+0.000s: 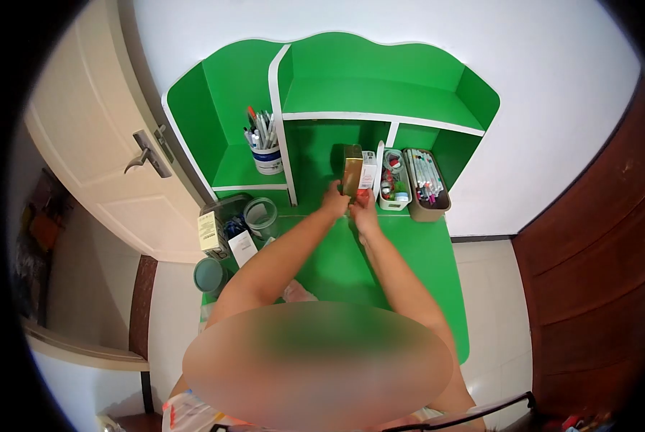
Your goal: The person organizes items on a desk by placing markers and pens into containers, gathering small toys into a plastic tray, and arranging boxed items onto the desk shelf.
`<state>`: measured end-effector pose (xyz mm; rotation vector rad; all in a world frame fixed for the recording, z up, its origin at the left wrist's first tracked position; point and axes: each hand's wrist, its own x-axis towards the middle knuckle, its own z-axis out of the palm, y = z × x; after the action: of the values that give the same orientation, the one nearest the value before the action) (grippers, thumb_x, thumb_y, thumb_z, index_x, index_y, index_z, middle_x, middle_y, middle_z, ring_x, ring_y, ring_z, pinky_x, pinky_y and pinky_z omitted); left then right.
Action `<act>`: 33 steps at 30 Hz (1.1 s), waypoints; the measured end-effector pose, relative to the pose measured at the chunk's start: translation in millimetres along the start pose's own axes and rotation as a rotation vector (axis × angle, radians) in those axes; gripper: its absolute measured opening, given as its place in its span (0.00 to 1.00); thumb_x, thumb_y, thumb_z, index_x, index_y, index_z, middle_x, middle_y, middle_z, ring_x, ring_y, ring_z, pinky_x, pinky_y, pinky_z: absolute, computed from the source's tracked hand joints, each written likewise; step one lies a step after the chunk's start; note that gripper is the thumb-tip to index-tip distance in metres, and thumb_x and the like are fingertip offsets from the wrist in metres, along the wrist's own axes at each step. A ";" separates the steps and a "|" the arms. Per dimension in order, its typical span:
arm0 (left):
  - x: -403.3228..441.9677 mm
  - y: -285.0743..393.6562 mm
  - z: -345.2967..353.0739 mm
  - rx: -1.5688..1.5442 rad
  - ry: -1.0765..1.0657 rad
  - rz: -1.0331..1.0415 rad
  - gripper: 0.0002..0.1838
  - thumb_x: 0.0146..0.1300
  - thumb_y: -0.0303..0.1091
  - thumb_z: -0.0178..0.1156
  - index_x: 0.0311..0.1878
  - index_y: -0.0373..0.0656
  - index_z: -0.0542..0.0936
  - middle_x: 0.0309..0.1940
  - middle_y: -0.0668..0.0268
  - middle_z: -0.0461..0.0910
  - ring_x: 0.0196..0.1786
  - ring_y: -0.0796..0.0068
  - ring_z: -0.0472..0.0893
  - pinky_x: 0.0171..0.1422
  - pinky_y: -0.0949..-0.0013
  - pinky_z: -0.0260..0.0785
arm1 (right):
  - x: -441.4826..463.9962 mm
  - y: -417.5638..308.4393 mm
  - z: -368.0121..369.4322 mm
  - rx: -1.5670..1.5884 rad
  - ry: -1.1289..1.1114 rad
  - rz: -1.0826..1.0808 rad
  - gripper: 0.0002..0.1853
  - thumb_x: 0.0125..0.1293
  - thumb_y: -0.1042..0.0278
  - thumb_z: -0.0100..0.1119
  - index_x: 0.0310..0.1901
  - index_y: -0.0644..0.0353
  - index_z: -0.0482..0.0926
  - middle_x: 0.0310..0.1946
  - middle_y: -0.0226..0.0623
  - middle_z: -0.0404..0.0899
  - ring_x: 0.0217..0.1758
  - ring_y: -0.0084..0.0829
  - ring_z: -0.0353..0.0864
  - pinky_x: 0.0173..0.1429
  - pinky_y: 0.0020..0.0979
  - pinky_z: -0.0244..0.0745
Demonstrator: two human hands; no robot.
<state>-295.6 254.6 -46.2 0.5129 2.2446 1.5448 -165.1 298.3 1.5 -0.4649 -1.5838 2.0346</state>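
Note:
A gold box (352, 170) stands upright in the middle compartment of the green shelf (315, 155). Beside it on the right is a white box (368, 167) with a red-orange lower part. My left hand (334, 199) touches the lower left side of the gold box, its fingers bent. At the foot of the white box is my right hand (364, 210), with its fingers against the red-orange part. Both hands are close together, and their fingertips are partly hidden.
Right of the boxes are a white basket (396, 205) of small items and a brown bin (428, 214) of markers. A pen cup (268, 161) stands on the left shelf. A yellowish box (212, 234), clear container (260, 214), white box (242, 248) and round tub (209, 274) crowd the desk's left.

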 end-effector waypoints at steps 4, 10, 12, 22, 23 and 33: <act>5.9 -5.5 7.3 -0.097 0.033 0.048 0.36 0.53 0.32 0.58 0.68 0.44 0.63 0.57 0.42 0.70 0.60 0.45 0.71 0.65 0.54 0.66 | 14.2 4.7 6.6 0.075 0.056 0.012 0.44 0.59 0.83 0.50 0.75 0.54 0.42 0.66 0.41 0.64 0.61 0.33 0.70 0.59 0.30 0.69; 6.6 25.4 2.9 -0.182 0.152 0.102 0.29 0.57 0.37 0.51 0.64 0.39 0.67 0.53 0.43 0.75 0.56 0.47 0.76 0.63 0.56 0.67 | 30.5 -13.1 15.5 0.264 0.029 0.121 0.45 0.61 0.78 0.51 0.76 0.52 0.37 0.71 0.38 0.56 0.65 0.36 0.67 0.62 0.37 0.67; 11.9 31.9 3.7 -0.175 0.172 0.084 0.29 0.58 0.38 0.50 0.64 0.38 0.67 0.53 0.43 0.76 0.56 0.48 0.76 0.63 0.57 0.67 | 36.3 -21.0 19.0 0.250 0.021 0.146 0.45 0.61 0.77 0.51 0.76 0.51 0.37 0.72 0.37 0.54 0.65 0.35 0.66 0.62 0.37 0.67; 74.5 19.1 10.7 -0.240 0.053 0.039 0.31 0.63 0.41 0.45 0.70 0.41 0.61 0.48 0.56 0.77 0.45 0.63 0.77 0.39 0.62 0.73 | 83.9 -6.2 15.8 0.251 -0.026 0.146 0.42 0.63 0.74 0.48 0.76 0.46 0.41 0.70 0.27 0.59 0.59 0.27 0.69 0.57 0.33 0.67; 79.0 17.3 12.3 -0.271 0.047 0.072 0.32 0.63 0.42 0.45 0.70 0.41 0.61 0.47 0.56 0.77 0.45 0.63 0.77 0.40 0.62 0.73 | 87.3 -5.0 14.6 0.243 -0.025 0.161 0.42 0.63 0.73 0.48 0.76 0.45 0.42 0.69 0.28 0.60 0.59 0.27 0.69 0.57 0.33 0.68; 59.1 49.3 -2.3 -0.299 -0.042 0.036 0.34 0.65 0.44 0.43 0.73 0.41 0.57 0.59 0.52 0.71 0.56 0.59 0.73 0.58 0.60 0.67 | 103.6 7.1 9.6 0.227 -0.089 0.241 0.42 0.64 0.71 0.50 0.76 0.44 0.41 0.64 0.37 0.66 0.58 0.29 0.71 0.57 0.35 0.69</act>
<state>-343.6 298.2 -4.6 0.4943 1.9351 1.8286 -255.5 350.3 1.7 -0.5055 -1.3781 2.4140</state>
